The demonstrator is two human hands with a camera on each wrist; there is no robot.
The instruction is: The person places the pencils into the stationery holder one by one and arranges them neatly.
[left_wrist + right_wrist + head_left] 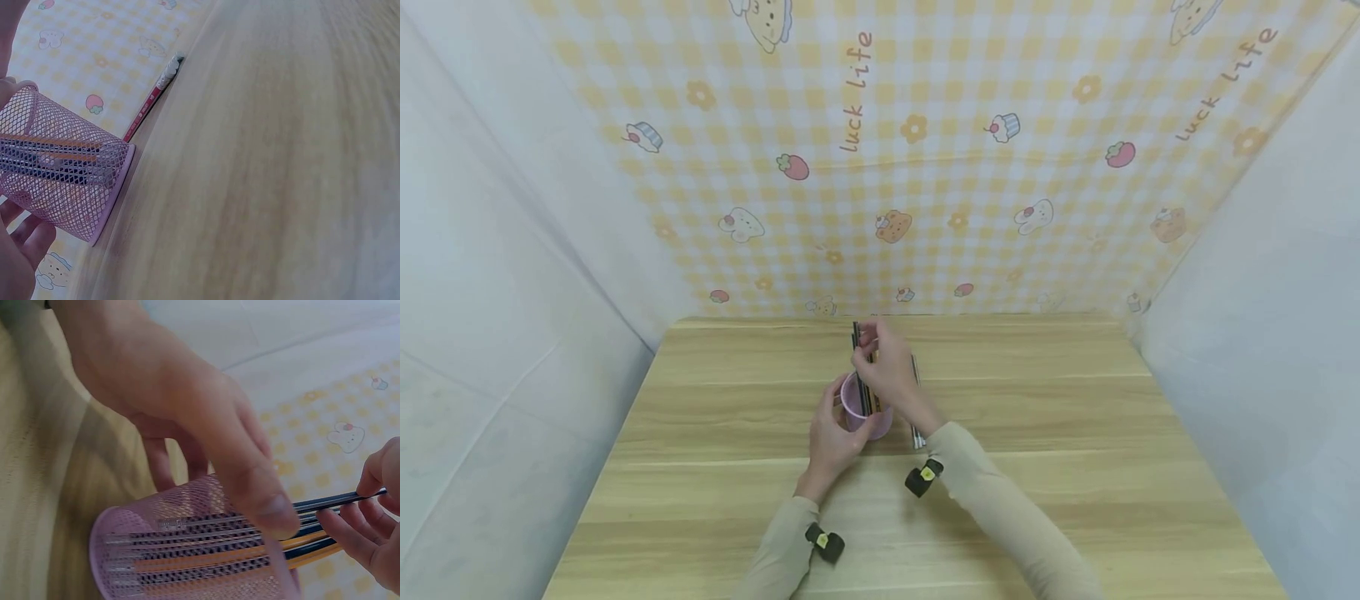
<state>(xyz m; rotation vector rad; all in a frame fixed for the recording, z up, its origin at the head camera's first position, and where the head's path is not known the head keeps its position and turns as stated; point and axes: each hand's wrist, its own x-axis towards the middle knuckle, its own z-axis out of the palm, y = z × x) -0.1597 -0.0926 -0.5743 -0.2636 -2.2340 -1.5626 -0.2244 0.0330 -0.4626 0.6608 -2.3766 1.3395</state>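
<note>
Head: pencils [918, 439] (wrist [925, 414] across) beside cup [882, 427].

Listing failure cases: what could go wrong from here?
1. The pencils rise well above the rim of the pink mesh pencil cup; a sideways push from the right hand could tip it if the left hand loosens.
2. The left thumb lies at the rim beside the pencils and might obstruct them.
3. Loose pencils lie beside the right wrist, which could knock them.
</note>
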